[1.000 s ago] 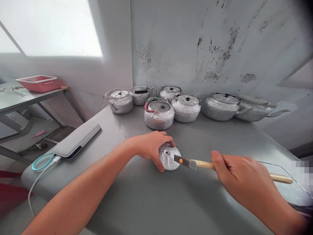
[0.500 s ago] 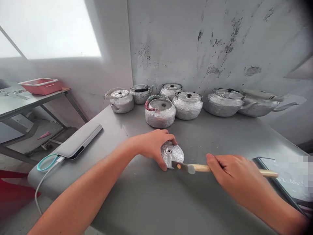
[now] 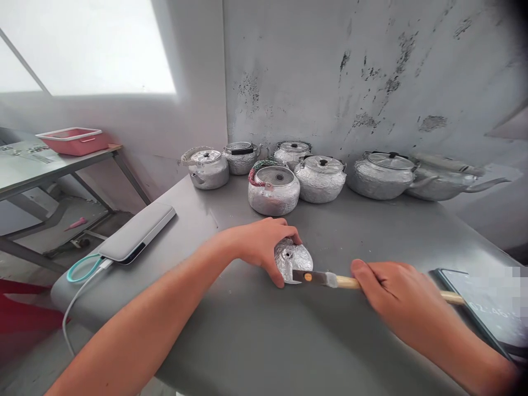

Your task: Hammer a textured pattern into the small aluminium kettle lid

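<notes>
My left hand [image 3: 272, 245] grips the edge of a round, dented silver metal lid [image 3: 299, 257] with a small hole in it, thumb on the near side and fingers on the far side. In my right hand [image 3: 396, 286] is the wooden handle of a hammer [image 3: 348, 281], its dark metal head over the lid's near edge. Whether the head touches the lid I cannot tell. Just beyond my left hand stands a lidless-looking silver kettle [image 3: 274, 195] with a red and green wrapped handle.
Several more silver kettles [image 3: 322, 181] line the back of the grey table [image 3: 256, 341] by the wall. A power bank [image 3: 138, 234] with cables lies at left, a phone [image 3: 482, 302] at right under my right forearm. A pink basket [image 3: 74, 144] sits on another table.
The hammer head has shifted slightly and turned, showing more of its side. My left hand keeps its hold on the lid. The whole view has moved a little.
</notes>
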`<state>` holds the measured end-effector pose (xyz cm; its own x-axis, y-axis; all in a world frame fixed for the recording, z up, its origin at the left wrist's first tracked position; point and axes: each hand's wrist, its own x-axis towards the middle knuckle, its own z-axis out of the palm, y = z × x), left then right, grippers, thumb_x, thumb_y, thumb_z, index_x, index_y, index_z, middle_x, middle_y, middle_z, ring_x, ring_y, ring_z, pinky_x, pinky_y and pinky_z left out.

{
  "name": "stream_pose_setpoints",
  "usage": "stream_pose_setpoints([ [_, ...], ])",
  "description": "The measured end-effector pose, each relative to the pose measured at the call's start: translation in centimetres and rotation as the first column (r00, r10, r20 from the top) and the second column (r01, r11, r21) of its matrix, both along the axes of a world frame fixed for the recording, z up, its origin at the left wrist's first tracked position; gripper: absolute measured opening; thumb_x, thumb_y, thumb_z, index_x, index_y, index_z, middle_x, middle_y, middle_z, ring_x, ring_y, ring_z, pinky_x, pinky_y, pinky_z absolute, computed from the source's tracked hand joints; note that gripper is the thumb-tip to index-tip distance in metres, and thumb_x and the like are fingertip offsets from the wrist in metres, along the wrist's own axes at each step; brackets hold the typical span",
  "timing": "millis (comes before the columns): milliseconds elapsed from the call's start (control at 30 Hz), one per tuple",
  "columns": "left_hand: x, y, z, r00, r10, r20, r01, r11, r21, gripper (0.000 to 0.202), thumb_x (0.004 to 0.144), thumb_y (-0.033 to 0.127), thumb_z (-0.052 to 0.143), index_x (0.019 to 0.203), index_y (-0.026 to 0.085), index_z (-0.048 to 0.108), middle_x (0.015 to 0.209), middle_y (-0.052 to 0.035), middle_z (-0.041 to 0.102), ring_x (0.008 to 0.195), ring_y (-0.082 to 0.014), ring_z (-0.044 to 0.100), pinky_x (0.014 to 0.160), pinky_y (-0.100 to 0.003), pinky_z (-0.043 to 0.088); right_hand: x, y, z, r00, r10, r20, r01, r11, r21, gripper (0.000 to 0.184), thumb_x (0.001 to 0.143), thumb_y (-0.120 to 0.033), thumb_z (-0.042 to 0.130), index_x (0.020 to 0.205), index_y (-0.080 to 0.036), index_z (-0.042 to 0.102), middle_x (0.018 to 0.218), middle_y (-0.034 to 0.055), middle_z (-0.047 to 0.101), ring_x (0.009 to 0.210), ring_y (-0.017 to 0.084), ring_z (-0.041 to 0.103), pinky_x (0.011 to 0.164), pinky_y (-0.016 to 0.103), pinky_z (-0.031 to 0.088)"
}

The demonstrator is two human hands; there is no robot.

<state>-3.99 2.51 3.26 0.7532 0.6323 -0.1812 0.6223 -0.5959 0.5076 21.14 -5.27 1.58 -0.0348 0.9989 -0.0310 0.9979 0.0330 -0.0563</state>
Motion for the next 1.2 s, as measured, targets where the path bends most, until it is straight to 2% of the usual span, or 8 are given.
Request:
stream_pose_setpoints([
  [133,0.01,0.01,-0.02,1.0,0.0,0.001,0.0,1.0,0.009,0.084,0.055,0.055,0.083,0.129,0.029,0.053,0.126,-0.0034,0.053,0.119,-0.0273,0.052,0.088,-0.03,0.047,-0.09,-0.08,0.09,1.0,-0.001,0.02,0.001,1.0,-0.011,0.048,0.092,-0.047,0.029,0.05,-0.024,0.036,0.05,0.0023,0.057,0.046,0.016,0.032,0.053,0.032,0.022],
  [233,0.0,0.09,-0.13,1.0,-0.004,0.006,0.004,1.0,0.004,0.084,0.056,0.057,0.082,0.129,0.029,0.053,0.126,-0.0035,0.053,0.119,-0.0278,0.052,0.088,-0.031,0.047,-0.01,-0.17,-0.05,1.0,0.006,0.011,-0.006,1.0,-0.006,0.05,0.094,-0.047,0.025,0.05,-0.023,0.032,0.049,0.0021,0.056,0.047,0.016,0.035,0.053,0.031,0.022],
  [367,-0.02,0.13,-0.23,1.0,-0.003,0.009,0.003,1.0,0.007,0.085,0.054,0.057,0.082,0.129,0.03,0.053,0.125,-0.0032,0.053,0.117,-0.0271,0.052,0.088,-0.031,0.048,0.05,-0.26,-0.26,1.0,0.005,0.024,-0.006,1.0,0.016,0.05,0.093,-0.045,0.029,0.049,-0.023,0.036,0.048,0.0022,0.057,0.045,0.016,0.032,0.052,0.031,0.021],
  [600,-0.02,0.06,-0.08,1.0,-0.001,0.009,0.0,1.0,0.006,0.084,0.054,0.055,0.084,0.129,0.03,0.053,0.125,-0.003,0.053,0.118,-0.0269,0.051,0.089,-0.031,0.047,-0.08,-0.31,-0.28,0.999,0.041,0.011,-0.042,0.996,0.077,0.049,0.093,-0.042,0.036,0.048,-0.024,0.036,0.044,0.0018,0.051,0.039,0.014,0.032,0.049,0.031,0.018],
  [867,0.09,0.0,-0.11,1.0,0.011,-0.021,-0.011,1.0,0.012,0.085,0.054,0.055,0.084,0.13,0.031,0.052,0.127,-0.0026,0.052,0.12,-0.0279,0.051,0.091,-0.031,0.046,-0.01,-0.46,-0.27,0.999,0.048,0.006,-0.049,0.994,0.097,0.048,0.093,-0.04,0.036,0.047,-0.024,0.037,0.043,0.0005,0.048,0.038,0.014,0.032,0.05,0.032,0.017],
  [1033,0.14,-0.13,0.02,1.0,0.021,-0.018,-0.021,1.0,0.002,0.085,0.054,0.054,0.084,0.13,0.032,0.053,0.125,-0.0027,0.052,0.119,-0.0277,0.051,0.09,-0.031,0.047,-0.04,-0.47,-0.27,0.999,0.05,-0.003,-0.05,0.993,0.112,0.047,0.091,-0.039,0.039,0.046,-0.024,0.038,0.044,0.0008,0.051,0.04,0.014,0.029,0.05,0.032,0.015],
  [1200,0.22,-0.15,0.17,1.0,0.023,-0.014,-0.023,1.0,-0.01,0.082,0.055,0.05,0.084,0.129,0.031,0.054,0.123,-0.0028,0.053,0.117,-0.027,0.052,0.088,-0.031,0.047,-0.13,-0.21,-0.15,0.998,0.048,-0.04,-0.04,0.982,0.182,0.052,0.093,-0.041,0.037,0.044,-0.024,0.031,0.04,-0.0006,0.045,0.037,0.012,0.029,0.049,0.031,0.017],
])
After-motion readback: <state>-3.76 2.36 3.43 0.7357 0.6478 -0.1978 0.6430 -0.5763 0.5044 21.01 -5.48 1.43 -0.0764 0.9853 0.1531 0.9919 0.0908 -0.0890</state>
